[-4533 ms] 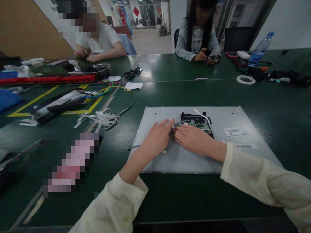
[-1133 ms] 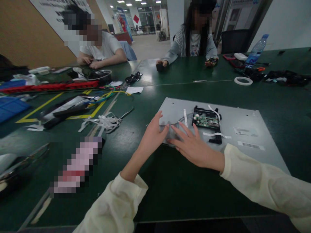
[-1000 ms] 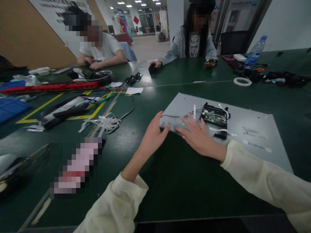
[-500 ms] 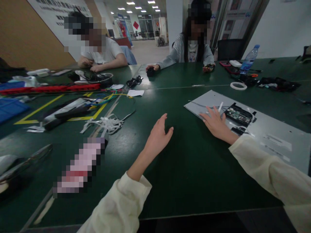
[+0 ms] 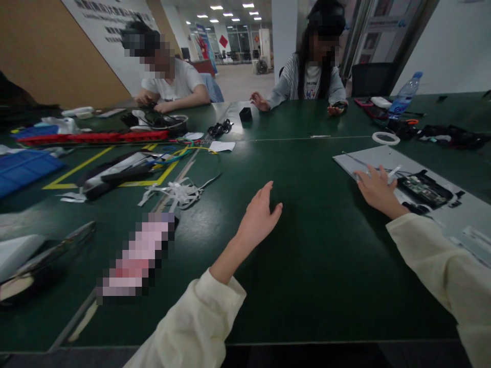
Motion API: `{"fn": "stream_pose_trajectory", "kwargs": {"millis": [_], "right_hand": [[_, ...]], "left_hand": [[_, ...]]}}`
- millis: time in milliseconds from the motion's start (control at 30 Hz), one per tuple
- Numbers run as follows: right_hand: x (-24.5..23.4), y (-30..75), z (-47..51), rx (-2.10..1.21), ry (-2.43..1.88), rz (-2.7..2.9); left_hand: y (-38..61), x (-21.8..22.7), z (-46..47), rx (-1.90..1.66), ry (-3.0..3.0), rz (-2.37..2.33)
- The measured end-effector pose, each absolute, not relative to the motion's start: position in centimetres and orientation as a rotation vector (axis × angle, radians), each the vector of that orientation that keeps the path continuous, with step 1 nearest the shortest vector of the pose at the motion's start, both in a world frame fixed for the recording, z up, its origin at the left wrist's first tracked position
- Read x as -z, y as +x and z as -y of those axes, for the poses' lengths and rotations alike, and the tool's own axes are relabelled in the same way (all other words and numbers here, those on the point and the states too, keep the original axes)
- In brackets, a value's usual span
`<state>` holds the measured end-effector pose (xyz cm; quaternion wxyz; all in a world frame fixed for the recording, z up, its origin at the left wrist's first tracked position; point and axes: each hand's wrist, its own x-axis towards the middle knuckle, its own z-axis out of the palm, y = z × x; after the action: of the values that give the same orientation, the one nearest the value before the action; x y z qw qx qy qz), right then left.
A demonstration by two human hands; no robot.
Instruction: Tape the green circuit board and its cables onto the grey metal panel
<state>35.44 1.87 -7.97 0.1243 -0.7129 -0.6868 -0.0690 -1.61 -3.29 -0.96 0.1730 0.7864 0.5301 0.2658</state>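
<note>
My right hand rests with spread fingers on the left part of a flat grey panel, its fingertips close to a thin cable and a small white strip. Set into the panel is a bare circuit board in a black frame. My left hand is held over the green table, thumb apart from the fingers, holding nothing. Whether it touches the tabletop I cannot tell. Left of it lie a tangle of white strips and a pixelated pink, phone-shaped item.
Two people sit across the table; one has a hand beside a black cube. Beyond the panel are a white tape roll and a water bottle. Cables, a blue tray and a red strip lie left.
The panel has slid to the right together with my right hand. Across the table, a person's hand has let go of the black cube. The view has swung slightly left.
</note>
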Motion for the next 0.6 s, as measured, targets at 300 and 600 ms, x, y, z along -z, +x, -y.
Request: {"fn": "stream_pose_trajectory", "kwargs": {"millis": [300,600], "right_hand": [[9.4,39.4,-4.4,0.344,-2.07,1.946],[9.7,41.1,-5.0,0.445,-2.078,1.887]], "left_hand": [[-1.6,0.9,3.5,-0.596,2.266,-1.477],[-1.4,0.7,3.5,-0.558,2.336,-1.44]]}}
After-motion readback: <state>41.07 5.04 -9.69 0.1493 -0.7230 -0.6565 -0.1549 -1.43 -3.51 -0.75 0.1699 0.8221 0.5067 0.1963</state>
